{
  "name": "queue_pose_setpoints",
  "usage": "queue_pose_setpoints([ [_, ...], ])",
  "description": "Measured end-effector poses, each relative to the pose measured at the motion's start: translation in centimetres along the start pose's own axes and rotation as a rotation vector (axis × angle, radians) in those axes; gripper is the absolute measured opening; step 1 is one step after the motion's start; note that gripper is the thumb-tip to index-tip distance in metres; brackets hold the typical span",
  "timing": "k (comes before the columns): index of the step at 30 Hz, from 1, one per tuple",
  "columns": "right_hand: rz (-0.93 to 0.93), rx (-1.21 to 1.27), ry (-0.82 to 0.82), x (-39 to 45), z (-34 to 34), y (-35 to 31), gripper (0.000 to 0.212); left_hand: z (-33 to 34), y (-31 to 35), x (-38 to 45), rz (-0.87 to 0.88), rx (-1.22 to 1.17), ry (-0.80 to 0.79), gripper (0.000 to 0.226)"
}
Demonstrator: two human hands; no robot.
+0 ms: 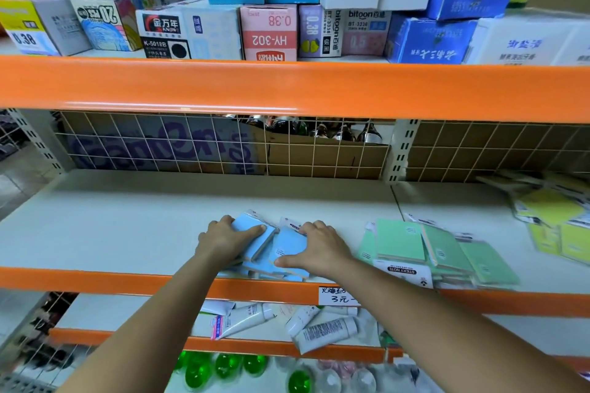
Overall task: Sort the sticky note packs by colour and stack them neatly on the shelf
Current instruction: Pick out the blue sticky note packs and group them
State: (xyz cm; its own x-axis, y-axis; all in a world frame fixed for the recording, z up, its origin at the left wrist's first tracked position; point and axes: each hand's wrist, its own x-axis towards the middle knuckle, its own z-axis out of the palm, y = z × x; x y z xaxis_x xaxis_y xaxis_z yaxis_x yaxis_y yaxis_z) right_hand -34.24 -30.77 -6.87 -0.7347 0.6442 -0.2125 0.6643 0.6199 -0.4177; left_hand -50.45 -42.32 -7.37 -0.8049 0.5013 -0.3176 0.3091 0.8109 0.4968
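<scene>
Orange-edged shelving unit [287, 89] w/ pale boards and wire-grid back. Mid shelf [127, 226] carries the sticky note packs. Top shelf: toothpaste cartons, then pen boxes [268, 32] reading "HY-302", "0.38", "bitoon BT-3338", "K-5018B", "20 PCS". Cardboard box [319, 153] of bottles behind the grid. Green packs [440, 249] in a loose overlapping pile at the front edge, right of centre; one white label reads "STICKY NOTE". Yellow packs [555, 223] far right, blurred. Blue packs [287, 249] at front centre, between both hands. Left hand [226, 242] grips one tilted blue pack, fingers curled over its edge. Right hand [319, 249] presses flat on the neighbouring blue packs. Handwritten price tag [335, 295] on the rail, partly "3元". Tubes [319, 329] lie on the shelf below.
</scene>
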Motion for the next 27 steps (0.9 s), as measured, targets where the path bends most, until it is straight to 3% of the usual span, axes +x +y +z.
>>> queue_pose_setpoints([
  [6, -0.037, 0.030, -0.058, -0.1, -0.9, 0.6, 0.086, 0.0, -0.1, -0.2, 0.029, 0.031, -0.023, 0.090],
  [11, -0.019, 0.028, -0.102, -0.2, -1.3, 0.9, 0.083, 0.3, 1.5, -1.4, -0.028, 0.179, 0.059, 0.088],
  [27, 0.030, -0.008, -0.102, -0.9, -1.7, 0.9, 0.072, -0.7, 1.6, -2.5, 0.001, 0.086, 0.127, 0.074],
])
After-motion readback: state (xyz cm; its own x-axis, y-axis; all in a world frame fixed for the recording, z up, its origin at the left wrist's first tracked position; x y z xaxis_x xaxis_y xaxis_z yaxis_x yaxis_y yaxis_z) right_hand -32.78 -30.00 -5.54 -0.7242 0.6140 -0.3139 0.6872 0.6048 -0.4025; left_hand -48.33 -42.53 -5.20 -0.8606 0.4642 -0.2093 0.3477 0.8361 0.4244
